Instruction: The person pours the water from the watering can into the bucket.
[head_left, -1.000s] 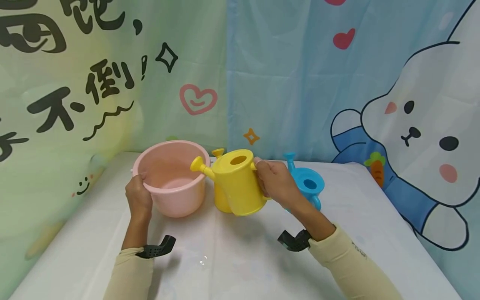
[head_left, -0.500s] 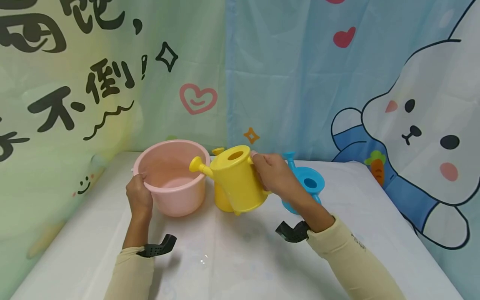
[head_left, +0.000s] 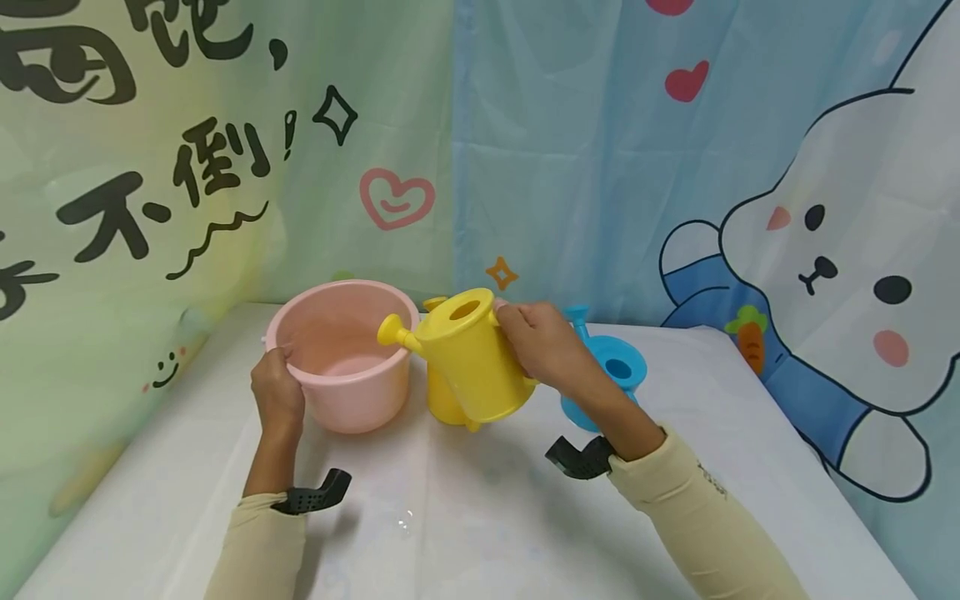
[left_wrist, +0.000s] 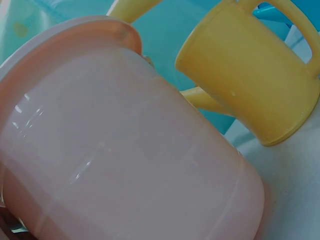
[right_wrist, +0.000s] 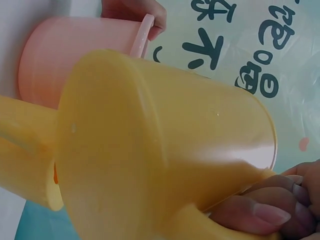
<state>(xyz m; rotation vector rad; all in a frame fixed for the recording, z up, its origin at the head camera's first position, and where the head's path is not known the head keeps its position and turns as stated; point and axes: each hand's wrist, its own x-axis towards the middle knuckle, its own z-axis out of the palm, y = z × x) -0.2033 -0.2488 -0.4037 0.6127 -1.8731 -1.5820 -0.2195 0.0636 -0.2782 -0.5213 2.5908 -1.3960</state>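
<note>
A pink bucket [head_left: 360,404] stands tilted toward me on the white table, and my left hand [head_left: 276,396] grips its near-left rim. My right hand [head_left: 546,346] holds a yellow watering can [head_left: 480,362] by its handle, raised and tipped with the spout toward the bucket's right rim. In the right wrist view, curled fingers [right_wrist: 270,212] wrap that handle. A second yellow watering can [head_left: 442,400] stands behind the held one, mostly hidden in the head view. Right of them is a blue watering can [head_left: 617,362], partly covered by my right forearm. No water stream is visible.
The white-covered table [head_left: 450,533] runs back to a printed curtain [head_left: 540,167] with a cartoon rabbit. A few shiny drops [head_left: 406,521] lie on the cover near the front. Black camera mounts sit on both wrists.
My right hand has lifted the yellow watering can slightly and tipped it further toward the bucket. More of the blue can shows. My left hand and the bucket stay in place.
</note>
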